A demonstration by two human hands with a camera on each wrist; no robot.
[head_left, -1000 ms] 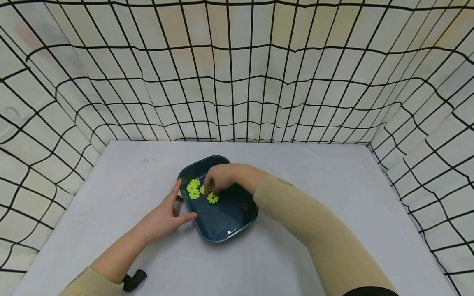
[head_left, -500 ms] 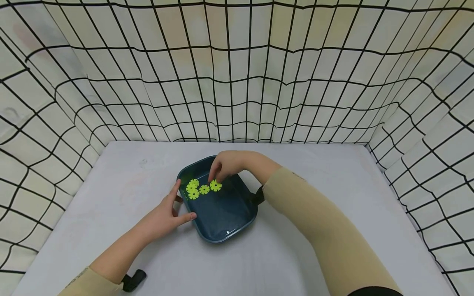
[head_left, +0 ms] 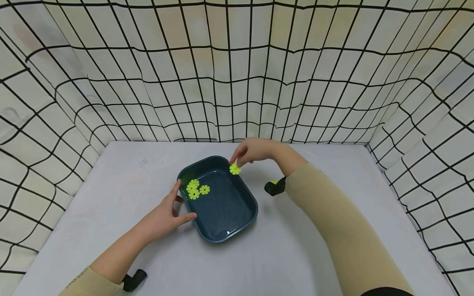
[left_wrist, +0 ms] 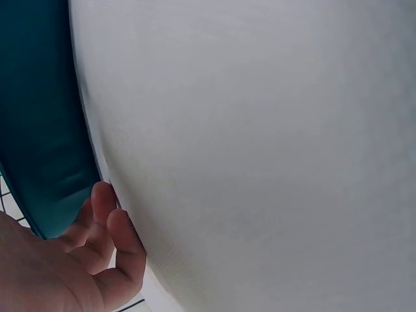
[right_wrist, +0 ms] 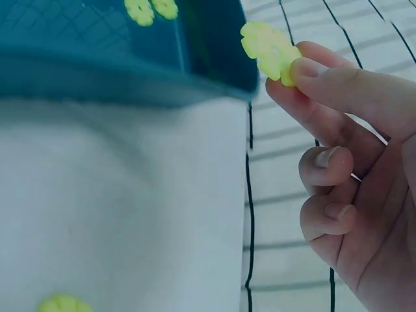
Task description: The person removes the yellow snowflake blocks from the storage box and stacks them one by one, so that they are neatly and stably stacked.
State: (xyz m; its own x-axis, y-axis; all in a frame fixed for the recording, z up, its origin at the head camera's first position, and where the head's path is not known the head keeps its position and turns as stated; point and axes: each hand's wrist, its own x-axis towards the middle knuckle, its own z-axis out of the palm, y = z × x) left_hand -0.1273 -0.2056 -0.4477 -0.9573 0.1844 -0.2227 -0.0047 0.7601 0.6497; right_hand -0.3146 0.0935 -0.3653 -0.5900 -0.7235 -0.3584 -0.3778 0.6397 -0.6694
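Observation:
My right hand (head_left: 256, 149) pinches a lime-yellow, flower-shaped interlocking disc (head_left: 235, 169) between thumb and index finger, at the far right corner of the dark teal tray (head_left: 226, 222). In the right wrist view the held disc (right_wrist: 270, 52) shows beside the tray wall (right_wrist: 130, 81), the other fingers curled loosely. My left hand (head_left: 166, 216) rests at the tray's left side, index fingertip and thumb against the rim. Its other fingers (left_wrist: 127, 244) bend beside the tray in the left wrist view. Inside, several more discs (head_left: 193, 189) overlap at the left, with a single disc (head_left: 205, 189) close by.
On the white table (head_left: 314, 246), right of the tray, another yellow disc (right_wrist: 65, 304) lies partly in view. A black wrist camera (head_left: 275, 187) is on the right wrist, another (head_left: 135, 280) on the left. White walls with black netting (head_left: 237, 90) enclose the table.
My right hand has taken a disc from inside the tray and carried it up and right to the far right rim. The left hand and the tray stay put.

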